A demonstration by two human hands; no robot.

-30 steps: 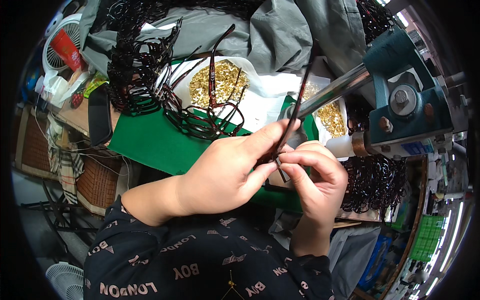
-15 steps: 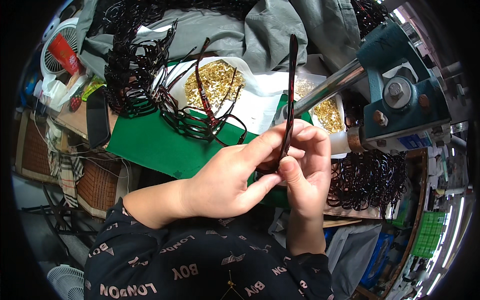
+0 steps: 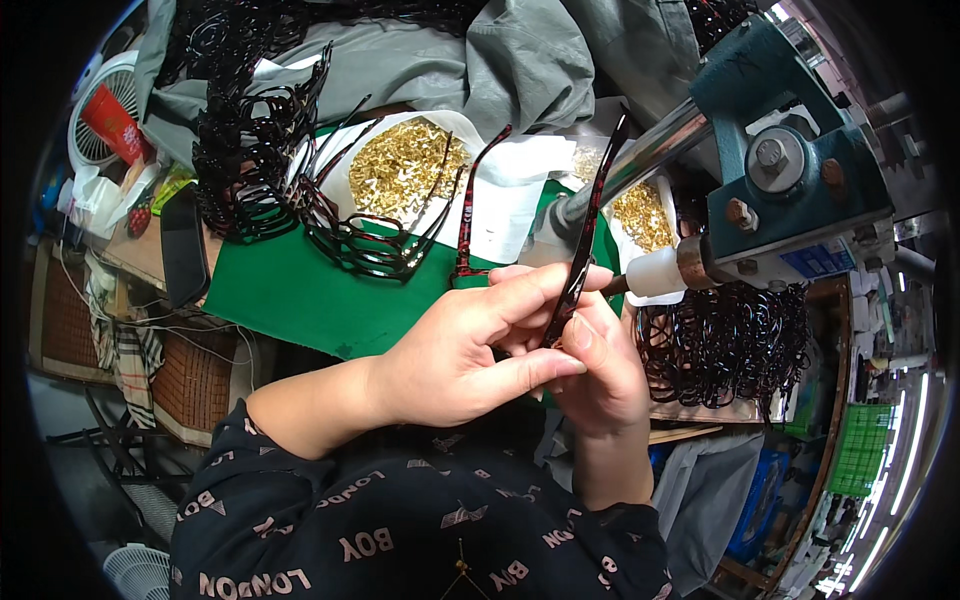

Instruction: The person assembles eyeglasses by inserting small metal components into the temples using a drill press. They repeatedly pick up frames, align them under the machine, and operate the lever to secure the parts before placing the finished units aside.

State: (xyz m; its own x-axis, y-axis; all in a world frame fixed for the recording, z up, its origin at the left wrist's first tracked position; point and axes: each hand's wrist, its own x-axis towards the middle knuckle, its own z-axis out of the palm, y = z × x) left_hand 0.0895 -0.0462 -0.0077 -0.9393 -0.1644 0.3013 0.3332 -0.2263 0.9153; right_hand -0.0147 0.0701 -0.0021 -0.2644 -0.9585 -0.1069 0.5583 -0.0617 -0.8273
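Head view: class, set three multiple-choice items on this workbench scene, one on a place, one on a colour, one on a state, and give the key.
1. Where does the pile of small gold metal parts lie?
A. on white paper
B. on the floor
C. in a blue bucket

2. What colour is the mat under the heap of eyeglass frames?
A. yellow
B. green
C. white

3. How is the dark temple arm held?
A. lying loose on the mat
B. hanging from the machine
C. pinched between both hands

Key: 1 A, white paper shows around the pile. 2 B, the mat is plainly green. 3 C, the left hand and right hand both grip its lower end.
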